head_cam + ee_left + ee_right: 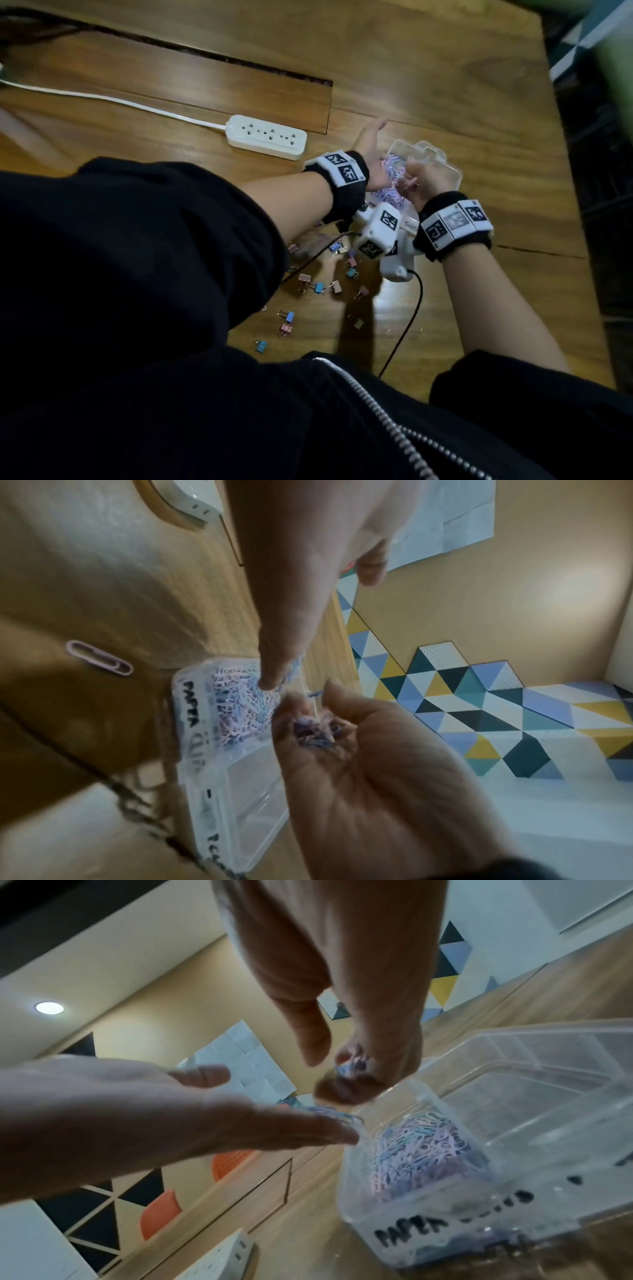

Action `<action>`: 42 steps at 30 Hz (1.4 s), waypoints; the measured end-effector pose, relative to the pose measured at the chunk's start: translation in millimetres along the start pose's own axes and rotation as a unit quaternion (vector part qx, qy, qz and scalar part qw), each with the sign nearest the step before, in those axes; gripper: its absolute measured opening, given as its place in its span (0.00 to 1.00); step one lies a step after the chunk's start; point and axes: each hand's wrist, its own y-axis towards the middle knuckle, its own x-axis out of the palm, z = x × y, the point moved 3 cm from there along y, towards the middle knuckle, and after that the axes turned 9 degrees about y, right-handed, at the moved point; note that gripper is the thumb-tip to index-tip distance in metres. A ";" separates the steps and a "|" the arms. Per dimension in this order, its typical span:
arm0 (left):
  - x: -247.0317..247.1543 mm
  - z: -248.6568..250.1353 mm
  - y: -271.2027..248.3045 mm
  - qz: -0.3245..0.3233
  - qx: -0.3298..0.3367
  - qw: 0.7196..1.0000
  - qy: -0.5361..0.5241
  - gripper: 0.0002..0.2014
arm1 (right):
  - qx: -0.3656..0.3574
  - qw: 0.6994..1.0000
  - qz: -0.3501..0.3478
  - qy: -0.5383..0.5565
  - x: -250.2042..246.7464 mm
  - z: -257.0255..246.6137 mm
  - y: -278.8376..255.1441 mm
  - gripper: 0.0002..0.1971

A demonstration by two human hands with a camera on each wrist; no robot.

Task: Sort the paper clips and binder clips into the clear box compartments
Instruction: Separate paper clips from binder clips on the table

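Item: clear plastic compartment box, lid open, on the counter at about 1 o'clock from the person's chest in the head view. One compartment, hand-lettered "PAPER" on its wall, holds a heap of pastel pink, blue and lilac wire paper clips. The neighbouring compartment appears empty; its lettering is too blurred to read.

Right hand: fingers curled round a small bunch of pastel paper clips, poised over the filled compartment at the box's near edge.

Left hand: flat, fingers straight and extended toward the box's 9 o'clock side; a few paper clips show at its fingertips over the box rim, though a grip on them cannot be confirmed.

Progress, by judgement: paper clips largely sorted; binder clips not begun.

Outstanding stock: small pink, blue and beige binder clips, scattered loose on the counter at 6 to 7 o'clock from the box, near the person's body. One lilac paper clip lies alone on the counter beside the box.

Surroundings: brown wooden counter; white power strip with white cord at 9 o'clock from the box, well apart; black cables trailing from the wrist cameras across the clips.
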 end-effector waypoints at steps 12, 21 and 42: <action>-46.2 -1.3 -19.6 0.121 -0.004 0.898 0.423 0.13 | -0.072 0.979 -0.069 -0.179 -9.1 37.8 5.8 0.10; -83.1 -37.3 -38.3 0.125 0.089 0.565 0.810 0.20 | -0.209 0.937 0.124 -0.251 -28.1 47.1 -20.2 0.05; -130.4 -46.3 -69.0 0.175 0.070 0.623 0.759 0.07 | -0.163 0.917 -0.071 -0.357 11.3 82.4 -59.2 0.22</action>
